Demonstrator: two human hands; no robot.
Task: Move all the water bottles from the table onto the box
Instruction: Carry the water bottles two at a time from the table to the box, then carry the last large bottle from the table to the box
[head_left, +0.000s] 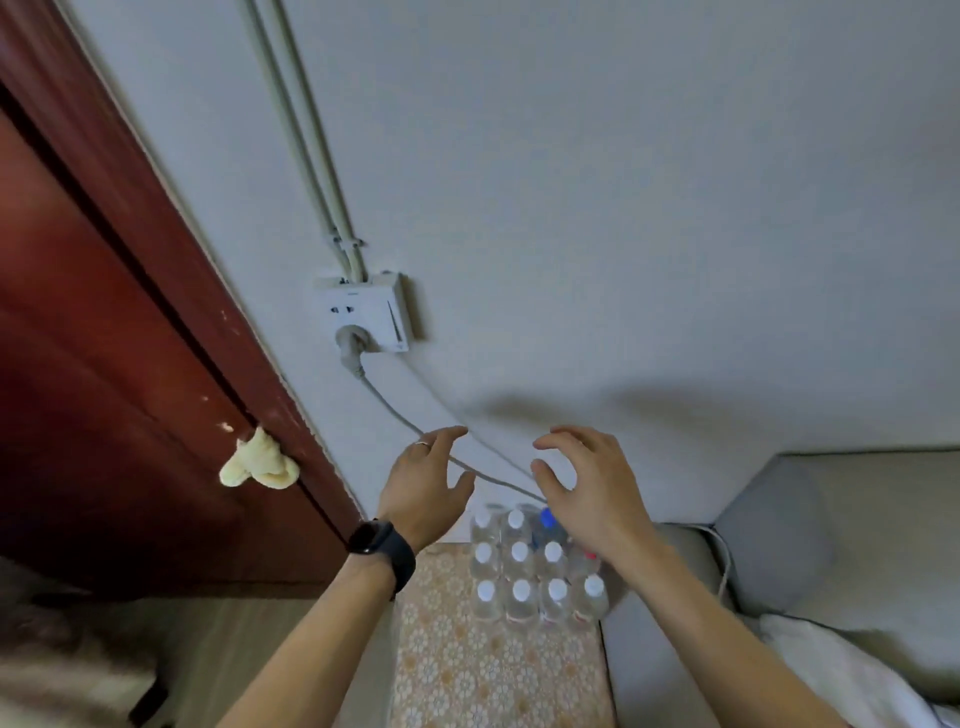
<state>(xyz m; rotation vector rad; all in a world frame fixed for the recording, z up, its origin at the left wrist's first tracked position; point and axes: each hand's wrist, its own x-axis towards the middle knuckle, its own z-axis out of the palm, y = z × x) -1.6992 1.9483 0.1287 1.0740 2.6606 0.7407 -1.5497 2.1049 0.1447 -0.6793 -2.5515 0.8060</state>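
Several clear water bottles with white caps stand upright in tight rows on a surface covered with a floral patterned cloth, against the wall. One bottle at the back has a blue cap, and one has a red cap, partly hidden by my right wrist. My left hand, with a ring and a black watch on the wrist, hovers open above and left of the bottles. My right hand hovers open above the back right bottles. Neither hand touches a bottle. No box can be made out for certain.
A white wall socket with a grey plug and cable hangs on the wall behind the hands. A dark red door with a yellow cloth on its handle is at left. A grey sofa stands at right.
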